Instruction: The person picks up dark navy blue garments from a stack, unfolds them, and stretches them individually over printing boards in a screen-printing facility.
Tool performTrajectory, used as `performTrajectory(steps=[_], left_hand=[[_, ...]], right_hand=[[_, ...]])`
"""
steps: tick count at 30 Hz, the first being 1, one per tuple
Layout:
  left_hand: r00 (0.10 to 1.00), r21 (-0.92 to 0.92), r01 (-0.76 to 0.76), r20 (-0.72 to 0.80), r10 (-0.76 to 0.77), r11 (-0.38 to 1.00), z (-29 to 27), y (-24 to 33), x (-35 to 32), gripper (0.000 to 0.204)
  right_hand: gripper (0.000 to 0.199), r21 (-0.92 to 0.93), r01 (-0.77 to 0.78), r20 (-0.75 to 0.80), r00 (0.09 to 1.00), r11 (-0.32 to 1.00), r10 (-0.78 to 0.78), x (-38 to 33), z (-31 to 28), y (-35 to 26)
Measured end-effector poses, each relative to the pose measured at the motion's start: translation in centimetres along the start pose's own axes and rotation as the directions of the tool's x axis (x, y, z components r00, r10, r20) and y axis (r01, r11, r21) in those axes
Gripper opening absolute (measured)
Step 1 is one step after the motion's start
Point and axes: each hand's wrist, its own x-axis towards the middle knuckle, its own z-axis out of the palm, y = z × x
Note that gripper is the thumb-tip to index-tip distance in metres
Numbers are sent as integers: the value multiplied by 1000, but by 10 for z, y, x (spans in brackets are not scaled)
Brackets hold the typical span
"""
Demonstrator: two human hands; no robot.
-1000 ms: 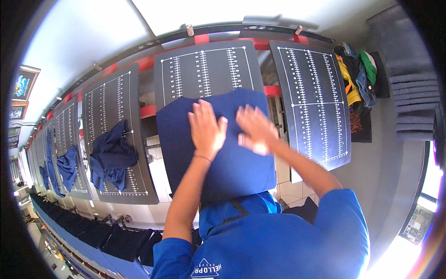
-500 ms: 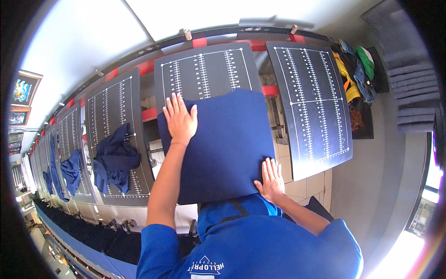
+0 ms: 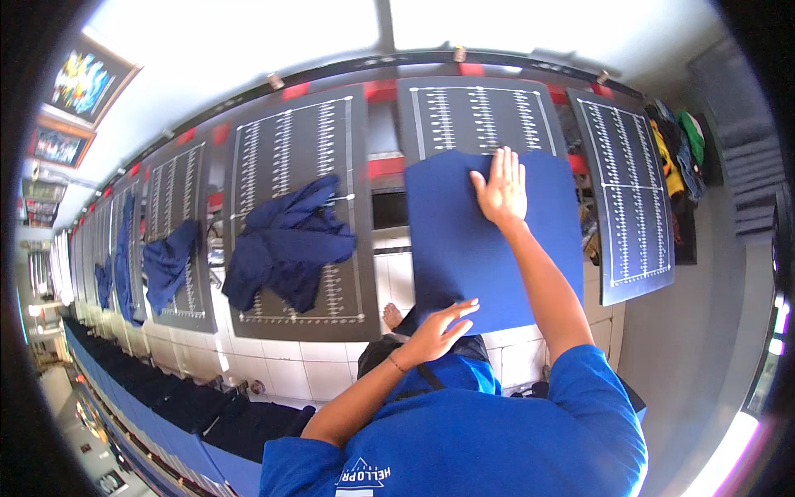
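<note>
A navy blue garment [image 3: 480, 224], likely a T-shirt, lies spread over a dark printing board [image 3: 472, 112] marked with white scales. Its cloth covers most of the board, leaving the far end bare. My right hand [image 3: 503, 190] rests flat near the garment's far edge, fingers stretched and thumb apart. At the near left corner is my left hand [image 3: 443, 331], its fingers extended over the cloth and holding nothing I can see. Small creases show in the fabric beside its fingertips.
To the left, another marked board [image 3: 290, 157] carries a crumpled navy garment [image 3: 290, 244]; more such boards run further left. A bare marked board [image 3: 625, 199] stands on the right. Colourful clothes [image 3: 675, 153] lie beyond it. Dark folded fabric [image 3: 248, 427] lines the lower left.
My right hand has gone from the near right edge to the far part of the garment. My left hand has come back from the far left to the near left corner. The view has swung left.
</note>
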Motion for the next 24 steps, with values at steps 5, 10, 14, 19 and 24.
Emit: performTrajectory(steps=[5, 10, 14, 19, 24], left_hand=[[667, 493, 106, -679, 306, 863, -115, 11, -77, 23], [338, 631, 552, -767, 545, 545, -240, 6, -120, 49], [259, 369, 702, -929, 263, 609, -294, -32, -150, 63], [312, 358, 717, -932, 184, 599, -317, -65, -185, 62], [351, 388, 758, -920, 173, 525, -327, -63, -207, 30]], right_hand=[[82, 13, 154, 205, 967, 988, -153, -123, -28, -96], [87, 197, 331, 430, 817, 923, -384, -223, -48, -153], [76, 481, 182, 172, 939, 857, -296, -208, -40, -191], [52, 682, 412, -84, 865, 605, -494, -155, -53, -314], [9, 487, 478, 63, 816, 731, -575, -100, -37, -397]])
